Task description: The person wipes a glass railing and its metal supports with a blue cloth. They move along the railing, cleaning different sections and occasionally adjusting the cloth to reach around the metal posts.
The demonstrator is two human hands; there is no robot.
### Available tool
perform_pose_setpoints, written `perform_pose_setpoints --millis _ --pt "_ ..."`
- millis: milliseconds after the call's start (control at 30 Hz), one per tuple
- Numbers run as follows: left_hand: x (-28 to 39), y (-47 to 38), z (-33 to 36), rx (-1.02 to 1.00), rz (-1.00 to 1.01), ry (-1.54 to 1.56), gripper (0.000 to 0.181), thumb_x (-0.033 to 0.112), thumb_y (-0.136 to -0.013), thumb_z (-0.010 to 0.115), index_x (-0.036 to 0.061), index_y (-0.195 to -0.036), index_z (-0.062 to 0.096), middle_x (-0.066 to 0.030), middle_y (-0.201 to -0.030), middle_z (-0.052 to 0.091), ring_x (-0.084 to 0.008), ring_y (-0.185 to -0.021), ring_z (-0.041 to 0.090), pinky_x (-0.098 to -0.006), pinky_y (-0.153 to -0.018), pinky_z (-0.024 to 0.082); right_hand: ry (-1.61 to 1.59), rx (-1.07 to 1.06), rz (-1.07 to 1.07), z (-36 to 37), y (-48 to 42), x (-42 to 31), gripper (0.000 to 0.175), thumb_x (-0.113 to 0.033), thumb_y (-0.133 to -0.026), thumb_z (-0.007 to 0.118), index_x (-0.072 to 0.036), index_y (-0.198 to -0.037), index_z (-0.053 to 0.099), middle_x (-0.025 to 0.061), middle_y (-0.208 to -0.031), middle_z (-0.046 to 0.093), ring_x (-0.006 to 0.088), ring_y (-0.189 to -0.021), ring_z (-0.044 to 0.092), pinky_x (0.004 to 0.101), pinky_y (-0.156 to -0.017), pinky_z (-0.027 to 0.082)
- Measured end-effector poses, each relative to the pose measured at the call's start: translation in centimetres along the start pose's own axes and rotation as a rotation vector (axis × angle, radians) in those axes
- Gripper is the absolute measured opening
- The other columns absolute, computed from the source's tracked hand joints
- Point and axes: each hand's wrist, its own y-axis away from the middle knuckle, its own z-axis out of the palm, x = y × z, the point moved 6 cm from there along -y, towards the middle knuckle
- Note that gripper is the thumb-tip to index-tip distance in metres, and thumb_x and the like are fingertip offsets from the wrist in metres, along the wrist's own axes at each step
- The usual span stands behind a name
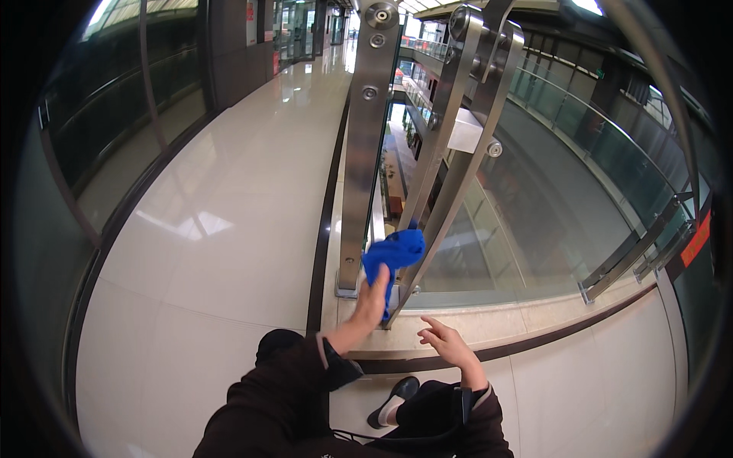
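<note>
My left hand (372, 297) grips a bunched blue cloth (395, 249) between the metal railing posts, low down. The cloth lies against or very near the slanted middle steel post (426, 172); exact contact cannot be told. To its left stands a broad brushed steel post (366, 143) with round bolts. On the right, another steel post (458, 189) slants down beside the cloth. My right hand (449, 343) is empty, its fingers apart, above the pale stone ledge (492, 323) at the foot of the glass panel.
Glass railing panels (515, 229) border an opening onto a lower floor. A glossy tiled walkway (246, 172) runs along the left, beside dark glass walls (114, 86). A black shoe (405, 388) is near the dark ledge border (395, 365). More railing posts (630, 252) stand at the right.
</note>
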Motion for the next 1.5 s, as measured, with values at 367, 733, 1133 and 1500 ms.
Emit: perform_pose_setpoints --millis 367,733,1133,1500 --pt "18.1 -8.2 2.6 -0.137 0.051 0.503 0.073 0.061 -0.094 0.046 -0.0017 -0.133 0.049 -0.0147 -0.129 0.057 -0.0232 -0.118 0.056 -0.0337 -0.101 0.043 0.119 -0.011 0.058 -0.3 0.2 0.2 0.046 -0.022 -0.096 0.058 -0.006 -0.138 0.048 0.0167 -0.101 0.07 0.0224 -0.09 0.067 0.0324 -0.082 0.051" --pt "1.6 -2.0 3.2 -0.161 0.093 -0.191 0.065 0.047 -0.103 0.037 -0.0021 -0.145 0.032 -0.019 -0.147 0.036 -0.0294 -0.137 0.033 -0.0371 -0.113 0.025 0.228 -0.022 0.135 -0.5 0.3 1.5 0.045 -0.027 -0.095 0.058 -0.012 -0.136 0.051 0.0206 -0.106 0.069 0.0312 -0.096 0.068 0.0365 -0.084 0.052" --pt "15.3 -9.0 8.0 -0.249 0.57 0.082 0.049 0.044 -0.102 0.042 -0.0026 -0.114 0.05 -0.0128 -0.109 0.057 -0.0243 -0.1 0.053 -0.0381 -0.092 0.039 0.278 -0.09 0.154 0.5 0.0 -0.5 0.046 -0.028 -0.097 0.055 -0.008 -0.137 0.047 0.0212 -0.109 0.067 0.0347 -0.101 0.065 0.0378 -0.088 0.05" --pt "-12.5 0.0 -1.9 0.013 -0.342 -0.099 0.072 0.052 -0.101 0.037 -0.0045 -0.145 0.032 -0.0153 -0.148 0.038 -0.0255 -0.137 0.036 -0.0336 -0.112 0.027 0.299 -0.111 0.177 0.8 -1.0 -0.5 0.044 -0.021 -0.098 0.057 -0.009 -0.139 0.046 0.016 -0.106 0.068 0.0208 -0.092 0.066 0.0318 -0.083 0.051"
